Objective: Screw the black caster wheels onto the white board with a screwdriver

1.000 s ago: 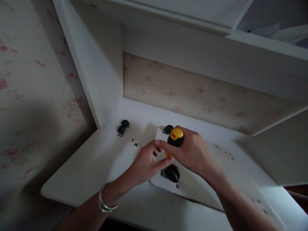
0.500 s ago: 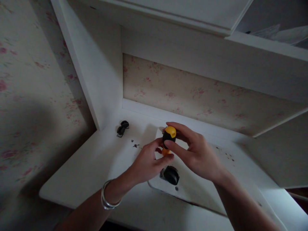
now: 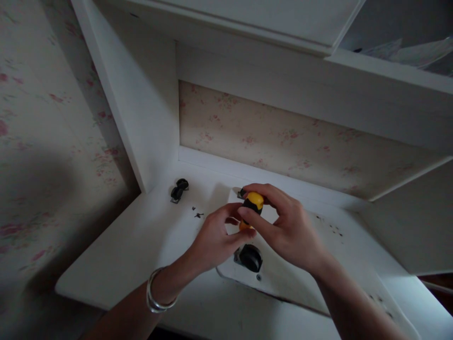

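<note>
A stubby screwdriver with a yellow and black handle (image 3: 253, 201) stands tilted over a white panel (image 3: 283, 278). My right hand (image 3: 283, 222) is closed round its upper handle, thumb in front and fingers behind. Lower down, the thumb and fingers of my left hand (image 3: 217, 233) pinch round its orange-yellow neck. The screwdriver's tip is hidden behind my fingers. Just below my hands a black caster wheel (image 3: 250, 258) sits on a metal plate at the panel's edge. Another dark caster (image 3: 242, 192) shows partly behind my right fingers.
Two black casters (image 3: 179, 190) lie together on the white desktop (image 3: 141, 245) at the left. Several small screws (image 3: 198, 215) are scattered near them. Small dark bits (image 3: 335, 229) lie on the right. A white side board and an overhead cabinet (image 3: 269, 19) enclose the desktop.
The screwdriver's handle has turned and its top has tipped slightly right and toward me, with my right fingers moving along. My left hand keeps its place. The view has shifted slightly.
</note>
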Demonstrator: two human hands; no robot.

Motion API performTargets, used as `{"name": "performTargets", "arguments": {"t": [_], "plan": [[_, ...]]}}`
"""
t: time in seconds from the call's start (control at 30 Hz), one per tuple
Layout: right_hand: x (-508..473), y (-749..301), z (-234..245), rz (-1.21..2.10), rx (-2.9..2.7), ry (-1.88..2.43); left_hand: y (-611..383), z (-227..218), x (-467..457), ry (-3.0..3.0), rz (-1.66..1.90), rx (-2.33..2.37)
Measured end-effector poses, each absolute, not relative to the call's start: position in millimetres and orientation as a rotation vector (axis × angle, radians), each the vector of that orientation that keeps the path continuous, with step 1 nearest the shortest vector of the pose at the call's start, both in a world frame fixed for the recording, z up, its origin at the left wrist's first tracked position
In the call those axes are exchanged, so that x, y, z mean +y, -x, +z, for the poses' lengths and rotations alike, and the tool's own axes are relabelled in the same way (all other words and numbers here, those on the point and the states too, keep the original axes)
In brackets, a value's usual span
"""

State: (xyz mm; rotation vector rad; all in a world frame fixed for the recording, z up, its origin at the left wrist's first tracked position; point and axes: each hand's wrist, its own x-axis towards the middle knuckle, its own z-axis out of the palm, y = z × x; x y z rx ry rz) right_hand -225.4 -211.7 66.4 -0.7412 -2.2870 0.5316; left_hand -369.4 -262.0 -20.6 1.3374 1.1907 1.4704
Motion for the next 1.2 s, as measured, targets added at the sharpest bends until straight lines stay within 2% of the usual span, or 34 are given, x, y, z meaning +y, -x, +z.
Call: {"name": "performTargets", "arguments": {"t": [0.1,0.3,0.5,0.7,0.83,1.07,1.2], "plan": [[-212.9,226.3,68.4,0.462,-2.304,0.746,369.4,-20.3,-262.5,-1.333,1.486,1.204],[-211.4,220.3,67.2,0.641,-2.312,0.723,370.5,-20.2,-264.4,-1.375,1.452,1.157],[-212.7,225.2,67.2,0.481,-2.279,0.703,368.2,-20.3,-262.8,-1.384,1.45,1.265],[-211.9,220.5,66.6,0.65,-2.282,0.715,370.2,-18.0,-264.6,-1.419,1.414,1.178],[-212.8,222.2,63.2,0.606,-2.2,0.725,369.7,-16.4,-264.5,-1.419,1.424,1.286],[-211.7,218.7,62.7,0.66,-2.301,0.723,369.5,-16.4,-264.3,-1.395,1.391,1.163],[-212.4,221.2,61.7,0.551,-2.229,0.768,368.1,-15.9,-264.1,-1.398,1.438,1.33]]}}
